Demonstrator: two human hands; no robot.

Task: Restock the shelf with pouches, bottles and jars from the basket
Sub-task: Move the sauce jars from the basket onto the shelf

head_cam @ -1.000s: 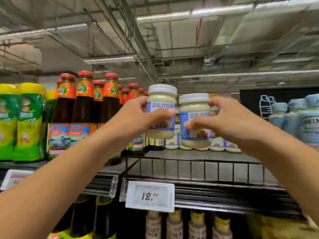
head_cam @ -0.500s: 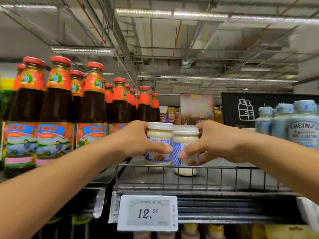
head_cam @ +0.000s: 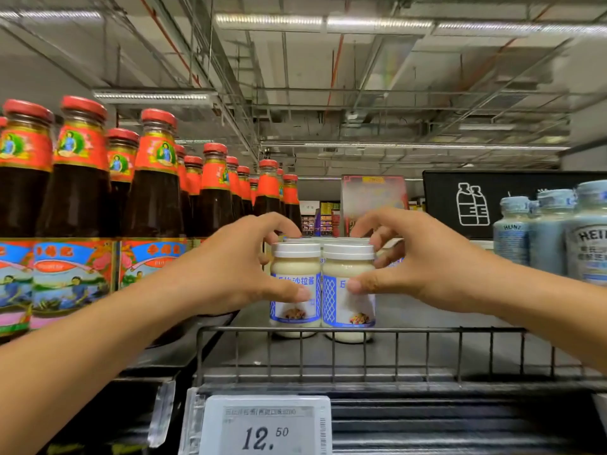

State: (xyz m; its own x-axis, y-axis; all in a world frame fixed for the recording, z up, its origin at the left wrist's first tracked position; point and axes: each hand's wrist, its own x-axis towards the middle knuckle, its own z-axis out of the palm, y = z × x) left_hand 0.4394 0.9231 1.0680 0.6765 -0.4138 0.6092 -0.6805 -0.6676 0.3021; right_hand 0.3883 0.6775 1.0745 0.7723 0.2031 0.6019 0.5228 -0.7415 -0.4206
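Note:
Two white-lidded jars of creamy dressing with blue-and-white labels stand side by side on the grey shelf [head_cam: 427,343], behind its wire rail. My left hand [head_cam: 230,274] wraps the left jar [head_cam: 295,270], thumb on its label and fingers curled behind the lid. My right hand [head_cam: 423,261] grips the right jar [head_cam: 348,267] the same way. Both jar bases rest on the shelf floor. More white lids of the same jars show just behind them. The basket is not in view.
Dark sauce bottles [head_cam: 154,198] with red caps crowd the shelf on the left. Pale blue Heinz bottles [head_cam: 588,238] stand at the right. A price tag [head_cam: 266,425] reading 12.50 hangs on the shelf front. The wire rail [head_cam: 394,330] fences the shelf edge.
Both hands have carried the two jars from mid-air down and back onto the shelf. The jars now stand on its floor, and the view has moved closer.

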